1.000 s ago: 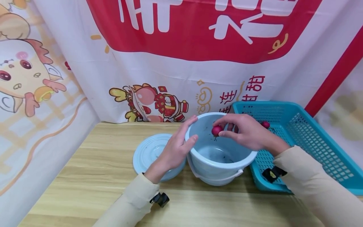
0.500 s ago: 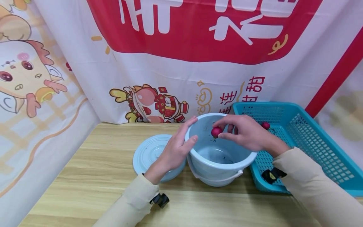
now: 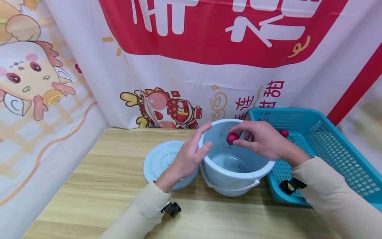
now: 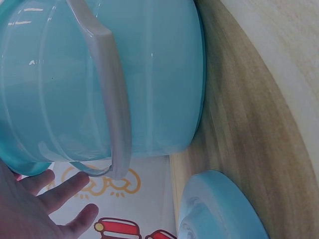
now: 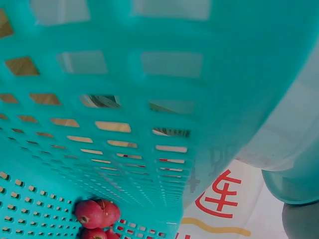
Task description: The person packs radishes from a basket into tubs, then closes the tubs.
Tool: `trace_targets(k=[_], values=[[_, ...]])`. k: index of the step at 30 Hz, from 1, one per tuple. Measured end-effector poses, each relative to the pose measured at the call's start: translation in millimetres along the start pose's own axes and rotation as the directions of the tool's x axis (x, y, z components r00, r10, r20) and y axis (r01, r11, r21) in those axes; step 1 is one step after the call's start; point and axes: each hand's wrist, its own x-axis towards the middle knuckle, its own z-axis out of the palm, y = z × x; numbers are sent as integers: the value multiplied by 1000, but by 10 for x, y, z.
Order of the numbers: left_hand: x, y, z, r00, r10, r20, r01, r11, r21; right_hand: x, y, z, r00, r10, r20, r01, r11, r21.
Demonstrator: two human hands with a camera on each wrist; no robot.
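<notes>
The right hand (image 3: 262, 140) pinches a radish (image 3: 231, 138), root downward, over the mouth of the bucket (image 3: 229, 182); the left hand (image 3: 190, 153), fingers extended and thumb apart, rests against the rim to the radish's left.

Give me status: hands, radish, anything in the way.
Left hand touching bucket at rim. Right hand pinching radish at bucket mouth. Lid off, beside bucket; nothing seen blocking the opening.

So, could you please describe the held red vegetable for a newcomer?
Find the pale blue bucket beside the turquoise basket. At the bucket's mouth, the right hand pinches a round red vegetable. Unlike its look-alikes in the basket, it is held.
</notes>
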Motion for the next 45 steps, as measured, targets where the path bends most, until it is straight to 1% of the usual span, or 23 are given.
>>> trace_targets(k=[8, 14, 24, 29, 34, 37, 40, 42, 45], values=[[14, 7, 22, 1000, -4, 7, 4, 1000, 3, -20, 29, 11, 1000, 14, -10, -14, 1000, 0], [19, 17, 22, 1000, -3, 8, 3, 1000, 15, -25, 52, 25, 1000, -7, -23, 7, 1000, 9], [9, 41, 0, 1000, -24, 5, 24, 1000, 16, -18, 37, 11, 999, -33, -34, 33, 999, 11], [-20, 33, -24, 999, -34, -4, 34, 999, 19, 4, 17, 20, 998, -49, -26, 50, 998, 42], [-22, 16, -23, 1000, -24, -1, 24, 1000, 10, -6, 32, 30, 998, -47, -29, 49, 997, 59], [-10, 18, -10, 1000, -16, 4, 16, 1000, 10, -40, 66, 24, 998, -33, -51, 38, 994, 104], [-4, 25, 1, 1000, -12, 4, 12, 1000, 11, -69, 103, 5, 998, -12, -62, 23, 984, 176], [-4, 30, 7, 1000, -14, 3, 14, 1000, 11, -86, 128, -19, 998, 0, -59, 14, 971, 237], [-5, 29, 14, 1000, -16, 0, 16, 1000, 8, -117, 183, -70, 998, 14, -68, 11, 937, 350]])
